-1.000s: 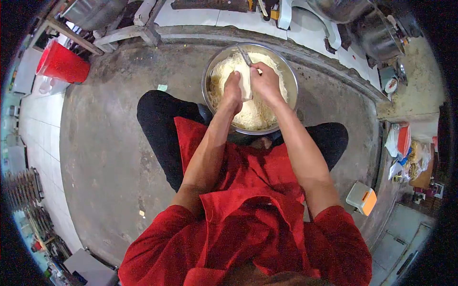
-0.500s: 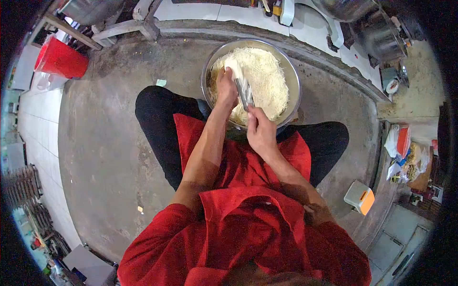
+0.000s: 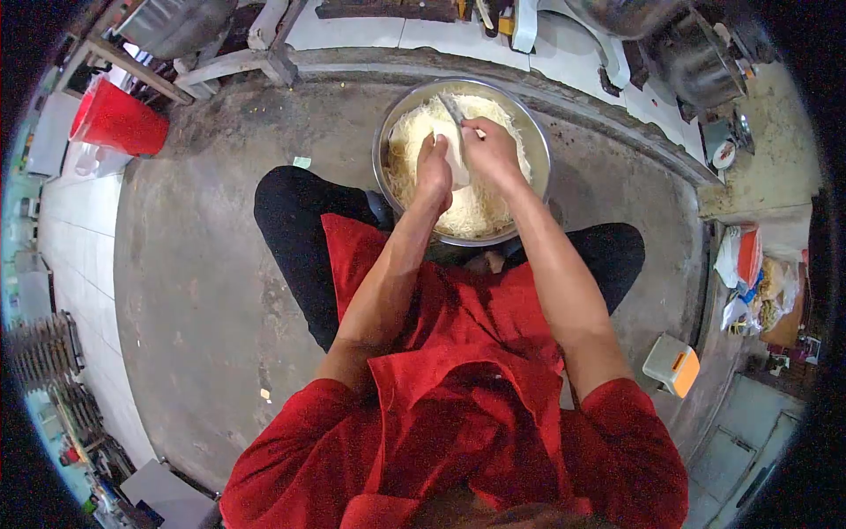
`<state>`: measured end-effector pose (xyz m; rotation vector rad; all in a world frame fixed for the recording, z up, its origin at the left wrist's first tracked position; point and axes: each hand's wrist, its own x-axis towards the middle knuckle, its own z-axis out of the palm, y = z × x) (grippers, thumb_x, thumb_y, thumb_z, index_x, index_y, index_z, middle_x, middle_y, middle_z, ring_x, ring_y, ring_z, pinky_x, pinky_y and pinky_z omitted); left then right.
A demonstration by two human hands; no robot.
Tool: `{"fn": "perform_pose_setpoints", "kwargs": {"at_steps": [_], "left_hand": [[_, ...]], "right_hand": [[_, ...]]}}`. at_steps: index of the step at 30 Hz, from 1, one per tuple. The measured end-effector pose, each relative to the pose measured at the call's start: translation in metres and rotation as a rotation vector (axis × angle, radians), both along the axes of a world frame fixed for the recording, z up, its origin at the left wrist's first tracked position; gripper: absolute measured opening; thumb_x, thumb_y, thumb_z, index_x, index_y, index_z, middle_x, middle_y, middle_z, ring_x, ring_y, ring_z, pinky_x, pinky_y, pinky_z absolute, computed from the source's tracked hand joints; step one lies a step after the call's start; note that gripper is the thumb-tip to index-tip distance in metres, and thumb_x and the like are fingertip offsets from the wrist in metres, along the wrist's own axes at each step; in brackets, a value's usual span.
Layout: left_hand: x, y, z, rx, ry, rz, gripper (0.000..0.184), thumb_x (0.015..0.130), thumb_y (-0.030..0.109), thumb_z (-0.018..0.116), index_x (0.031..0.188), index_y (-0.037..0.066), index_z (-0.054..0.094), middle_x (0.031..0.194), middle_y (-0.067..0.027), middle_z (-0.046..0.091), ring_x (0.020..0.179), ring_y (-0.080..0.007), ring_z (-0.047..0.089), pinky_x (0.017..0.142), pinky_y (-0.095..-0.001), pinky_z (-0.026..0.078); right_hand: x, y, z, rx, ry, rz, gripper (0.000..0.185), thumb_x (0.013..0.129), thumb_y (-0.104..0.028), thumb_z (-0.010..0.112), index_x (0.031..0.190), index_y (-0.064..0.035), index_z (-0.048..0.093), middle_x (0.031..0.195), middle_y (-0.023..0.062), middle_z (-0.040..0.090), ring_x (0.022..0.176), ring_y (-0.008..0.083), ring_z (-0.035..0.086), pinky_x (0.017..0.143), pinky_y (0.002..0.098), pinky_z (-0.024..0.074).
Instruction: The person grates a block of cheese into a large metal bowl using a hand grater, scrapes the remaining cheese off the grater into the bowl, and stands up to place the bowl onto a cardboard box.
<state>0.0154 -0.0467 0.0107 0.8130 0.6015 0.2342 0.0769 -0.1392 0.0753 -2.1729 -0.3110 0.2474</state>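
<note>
Over a wide metal bowl heaped with pale fine shreds, both my hands are at work. My left hand is wrapped round a smooth, pale, peeled chunk of vegetable, tilted within the bowl's rim; its kind is unclear. In my right hand is the handle end of a flat metal slicing blade, which points up and left along the chunk's upper right side. The fingers hide much of the handle. The bowl stands between my crossed legs.
A red bucket stands at the far left, and a grey and orange box at the right. Behind the bowl runs a raised concrete ledge. Large metal pots sit at the upper right, bagged goods at the right.
My right hand has moved up and away from me with the blade, from the chunk's lower end to its upper right side. My left hand has shifted slightly right and down, still holding the chunk.
</note>
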Motion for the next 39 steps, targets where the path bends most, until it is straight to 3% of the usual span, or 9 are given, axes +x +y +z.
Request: {"fn": "perform_pose_setpoints", "kwargs": {"at_steps": [6,8,9,20,23,26,30,32,39], "left_hand": [[0.005,0.014,-0.035,0.007,-0.021,0.052,0.063,0.11,0.029,0.05,0.161,-0.002,0.029,0.158,-0.0226,0.044,0.139,-0.0302,0.05,0.113,-0.0427,0.042],[-0.003,0.014,-0.001,0.103,0.047,0.086,0.059,0.11,0.029,0.051,0.157,-0.003,0.036,0.15,-0.0213,0.052,0.132,-0.0298,0.055,0.109,-0.0434,0.045],[-0.02,0.008,0.06,0.067,0.128,0.094,0.053,0.11,0.028,0.05,0.153,-0.003,0.043,0.138,-0.0196,0.061,0.122,-0.0291,0.061,0.103,-0.0438,0.049],[0.006,0.016,-0.033,0.154,0.073,0.139,0.049,0.108,0.031,0.054,0.146,-0.001,0.053,0.13,-0.0173,0.066,0.114,-0.0275,0.063,0.096,-0.0406,0.05],[0.007,0.02,-0.032,0.147,0.073,0.154,0.053,0.107,0.034,0.057,0.147,-0.001,0.052,0.131,-0.0183,0.065,0.115,-0.0273,0.062,0.096,-0.0398,0.05],[0.012,0.028,-0.043,0.132,0.025,0.143,0.055,0.106,0.035,0.058,0.146,-0.001,0.052,0.131,-0.0192,0.065,0.115,-0.0284,0.063,0.096,-0.0398,0.051],[0.011,0.028,-0.015,0.109,0.066,0.15,0.059,0.106,0.037,0.056,0.152,0.003,0.044,0.133,-0.0202,0.062,0.117,-0.0307,0.064,0.096,-0.0435,0.053],[0.004,0.025,0.001,0.04,0.053,0.13,0.061,0.107,0.038,0.055,0.155,0.004,0.041,0.136,-0.0207,0.061,0.119,-0.0313,0.064,0.098,-0.0448,0.053],[0.001,0.005,0.003,0.104,0.073,0.057,0.053,0.111,0.034,0.043,0.155,0.004,0.04,0.142,-0.0201,0.057,0.123,-0.0298,0.061,0.102,-0.0418,0.05]], "right_hand": [[-0.027,0.01,-0.008,-0.02,-0.14,0.057,0.026,0.099,-0.02,0.058,0.114,-0.0041,0.073,0.106,0.0237,0.074,0.102,0.0415,0.071,0.091,0.047,0.0554],[-0.049,0.004,-0.004,0.006,-0.125,0.055,0.025,0.099,-0.016,0.057,0.116,-0.0027,0.071,0.102,0.024,0.074,0.096,0.0424,0.073,0.085,0.0478,0.0574],[-0.06,0.001,0.006,0.04,-0.038,0.058,0.024,0.1,-0.013,0.056,0.117,-0.0023,0.069,0.099,0.025,0.074,0.093,0.0436,0.073,0.08,0.0481,0.0585],[-0.124,-0.04,-0.01,0.051,-0.114,0.06,0.021,0.1,-0.01,0.058,0.118,-0.0023,0.066,0.099,0.0269,0.073,0.095,0.0438,0.073,0.078,0.0482,0.0585],[-0.14,-0.052,-0.018,0.085,-0.199,0.087,0.023,0.101,-0.01,0.06,0.122,-0.0036,0.068,0.095,0.0231,0.073,0.085,0.0333,0.075,0.075,0.0399,0.057],[-0.152,-0.067,-0.007,0.063,-0.126,0.088,0.023,0.1,-0.009,0.059,0.121,-0.0037,0.067,0.102,0.024,0.074,0.093,0.0411,0.074,0.079,0.0447,0.0584],[-0.13,-0.083,-0.007,0.033,-0.219,-0.018,0.025,0.101,-0.015,0.06,0.123,-0.0046,0.068,0.113,0.0198,0.074,0.106,0.0358,0.072,0.093,0.0423,0.0552],[-0.104,-0.082,0.006,-0.055,-0.062,-0.074,0.027,0.102,-0.018,0.06,0.122,-0.0035,0.069,0.114,0.0211,0.073,0.105,0.0365,0.072,0.092,0.0431,0.0547],[-0.017,-0.019,0.005,-0.014,-0.061,-0.008,0.026,0.099,-0.021,0.063,0.118,-0.0064,0.072,0.107,0.0217,0.075,0.102,0.0377,0.073,0.092,0.0432,0.055]]}}
